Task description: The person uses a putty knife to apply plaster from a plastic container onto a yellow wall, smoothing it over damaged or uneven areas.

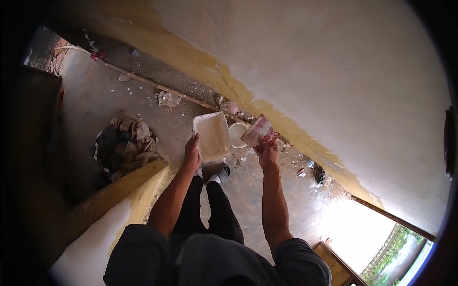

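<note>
My left hand (192, 151) grips the left edge of a shallow rectangular tray (212, 138), whitish and smeared inside, held out in front of my legs. In my right hand (268, 153) is a flat, wide-bladed putty knife (259, 130), its blade whitish with reddish stains. The fingers are closed round its lower end, and the blade tilts up toward the wall, apart from the tray. Between the tray and the blade, a round white bucket (237, 135) stands on the floor, partly hidden by the tray.
A partly whitened yellow wall (305, 71) rises on the right. Along its foot lie a long bamboo pole (157, 86) and scattered debris. A heap of crumpled sacks (126, 145) is on the left, by a low yellow and white wall (138, 193). Bright light enters an opening at lower right.
</note>
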Action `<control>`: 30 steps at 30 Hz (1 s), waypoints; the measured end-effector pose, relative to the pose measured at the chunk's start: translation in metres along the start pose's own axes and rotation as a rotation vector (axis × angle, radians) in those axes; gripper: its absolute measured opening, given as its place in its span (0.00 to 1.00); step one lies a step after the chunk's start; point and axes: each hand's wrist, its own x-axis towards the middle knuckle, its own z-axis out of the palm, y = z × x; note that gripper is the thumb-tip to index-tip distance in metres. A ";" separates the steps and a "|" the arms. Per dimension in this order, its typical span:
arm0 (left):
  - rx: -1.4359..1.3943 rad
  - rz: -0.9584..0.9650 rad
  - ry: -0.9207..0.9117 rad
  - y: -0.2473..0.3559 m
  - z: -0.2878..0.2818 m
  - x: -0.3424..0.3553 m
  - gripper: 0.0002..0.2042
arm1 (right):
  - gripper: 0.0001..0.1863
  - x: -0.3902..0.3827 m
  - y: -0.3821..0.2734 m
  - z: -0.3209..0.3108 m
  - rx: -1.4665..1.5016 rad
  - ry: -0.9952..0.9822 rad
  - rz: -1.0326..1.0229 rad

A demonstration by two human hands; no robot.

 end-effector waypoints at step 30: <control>0.007 0.247 -0.117 0.256 0.143 -0.040 0.23 | 0.19 -0.151 -0.118 0.371 -1.781 -0.429 -0.921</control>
